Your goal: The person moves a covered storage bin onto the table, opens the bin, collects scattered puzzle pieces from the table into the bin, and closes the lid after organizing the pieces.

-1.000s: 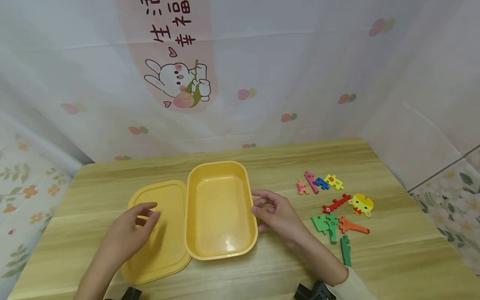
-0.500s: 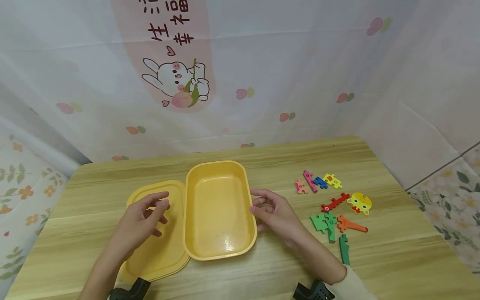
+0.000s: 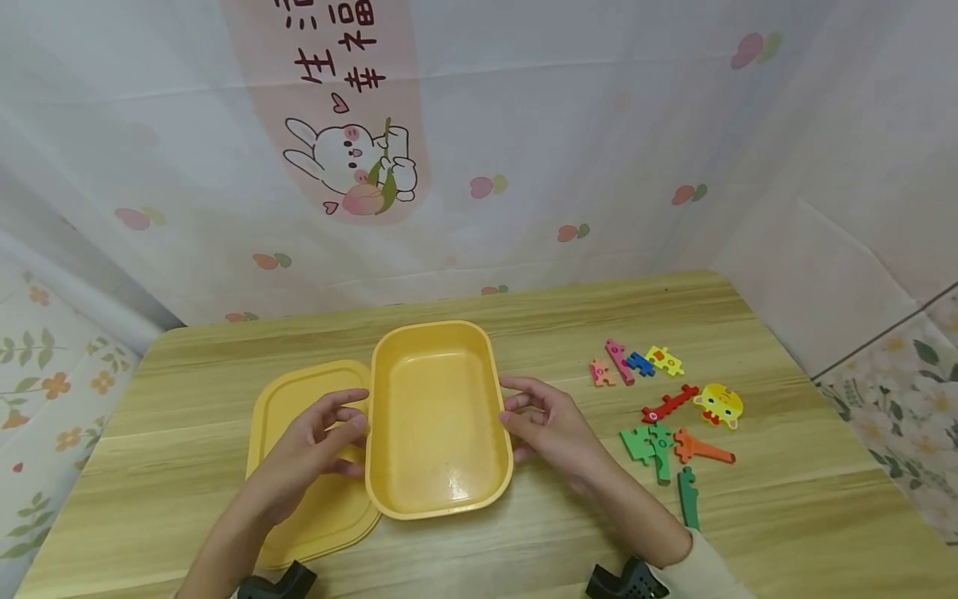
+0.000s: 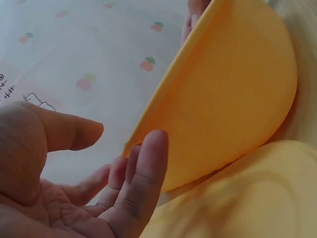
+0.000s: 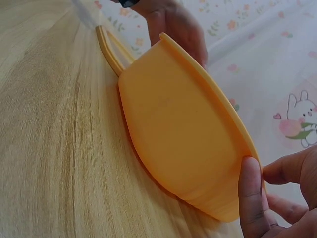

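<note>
A yellow plastic box (image 3: 441, 424) without a cover stands in the middle of the table, and nothing lies inside it. My right hand (image 3: 557, 433) holds the box's right rim; in the right wrist view a finger lies against the outer wall (image 5: 188, 124), with the thumb side at the rim. At the left side, my left hand (image 3: 318, 449) has its fingertips right at the rim. Its thumb (image 4: 74, 130) stands apart from the box in the left wrist view. Under this hand lies a flat yellow lid (image 3: 288, 416), partly hidden by it.
Several colourful puzzle pieces lie to the right on the wooden table (image 3: 554, 532), among them a red piece (image 3: 669, 404), a green piece (image 3: 688, 497), an orange piece (image 3: 702, 449) and a yellow animal head (image 3: 720, 406). A printed white curtain (image 3: 599, 150) hangs behind.
My left hand has moved right across the lid to the box's left rim. The right hand keeps its place at the right rim, and the box has not moved.
</note>
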Demonstrator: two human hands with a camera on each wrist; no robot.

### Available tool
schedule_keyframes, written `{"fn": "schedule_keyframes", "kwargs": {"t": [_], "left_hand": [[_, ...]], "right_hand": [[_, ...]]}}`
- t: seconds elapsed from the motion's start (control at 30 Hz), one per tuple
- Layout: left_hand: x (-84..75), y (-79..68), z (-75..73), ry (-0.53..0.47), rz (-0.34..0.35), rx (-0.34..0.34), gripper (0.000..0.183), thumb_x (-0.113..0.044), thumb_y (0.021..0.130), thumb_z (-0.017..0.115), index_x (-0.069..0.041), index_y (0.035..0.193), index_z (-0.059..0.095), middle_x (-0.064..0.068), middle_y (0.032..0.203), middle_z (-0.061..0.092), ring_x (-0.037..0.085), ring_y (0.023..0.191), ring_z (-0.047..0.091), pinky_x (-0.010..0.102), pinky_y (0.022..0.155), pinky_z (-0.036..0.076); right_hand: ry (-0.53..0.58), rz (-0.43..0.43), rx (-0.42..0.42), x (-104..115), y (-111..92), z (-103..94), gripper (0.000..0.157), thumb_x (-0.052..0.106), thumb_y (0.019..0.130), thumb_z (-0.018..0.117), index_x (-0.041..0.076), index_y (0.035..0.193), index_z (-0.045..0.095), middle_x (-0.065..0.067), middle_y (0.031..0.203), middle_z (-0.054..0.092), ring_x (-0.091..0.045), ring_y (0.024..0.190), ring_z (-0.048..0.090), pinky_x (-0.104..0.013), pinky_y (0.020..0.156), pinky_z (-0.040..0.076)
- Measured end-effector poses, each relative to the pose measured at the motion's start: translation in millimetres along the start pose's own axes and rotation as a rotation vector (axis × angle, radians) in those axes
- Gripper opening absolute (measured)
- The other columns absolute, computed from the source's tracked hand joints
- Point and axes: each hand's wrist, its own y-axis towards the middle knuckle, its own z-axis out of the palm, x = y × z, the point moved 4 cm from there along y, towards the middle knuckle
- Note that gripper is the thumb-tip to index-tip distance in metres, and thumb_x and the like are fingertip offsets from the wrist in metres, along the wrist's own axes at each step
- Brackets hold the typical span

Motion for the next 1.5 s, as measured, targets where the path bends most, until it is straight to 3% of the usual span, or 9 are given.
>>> {"fn": "schedule_keyframes", "kwargs": {"t": [0.5, 1.2, 1.5], "left_hand": [[9.2, 7.6, 4.5, -0.090, -0.045, -0.006, 0.066, -0.019, 0.106, 0.063, -0.002, 0.162, 0.031, 0.011, 0.132, 0.048, 0.010, 0.102, 0.062, 0.030, 0.079, 0.066], [11.0, 9.8, 7.0, -0.103, -0.053, -0.043, 0.065, -0.015, 0.104, 0.063, -0.002, 0.160, 0.033, 0.008, 0.126, 0.054, 0.010, 0.096, 0.063, 0.030, 0.072, 0.065], [10.1, 10.1, 6.9, -0.117, -0.045, -0.036, 0.065, -0.014, 0.103, 0.063, -0.001, 0.159, 0.032, 0.007, 0.125, 0.053, 0.010, 0.094, 0.063, 0.030, 0.072, 0.065]], "right_hand": [[0.006, -0.009, 0.009, -0.2, -1.0, -0.1, 0.052, 0.005, 0.099, 0.069, 0.011, 0.149, 0.057, -0.014, 0.116, 0.062, -0.018, 0.085, 0.069, -0.031, 0.062, 0.064], [0.008, -0.011, 0.021, -1.8, -0.1, -0.6, 0.052, 0.005, 0.099, 0.069, 0.011, 0.149, 0.057, -0.015, 0.119, 0.062, -0.018, 0.086, 0.069, -0.031, 0.062, 0.065], [-0.045, -0.020, 0.000, 0.7, 0.5, -2.3, 0.044, 0.016, 0.106, 0.065, 0.014, 0.149, 0.058, -0.018, 0.122, 0.064, -0.018, 0.093, 0.069, -0.037, 0.068, 0.066]]}}
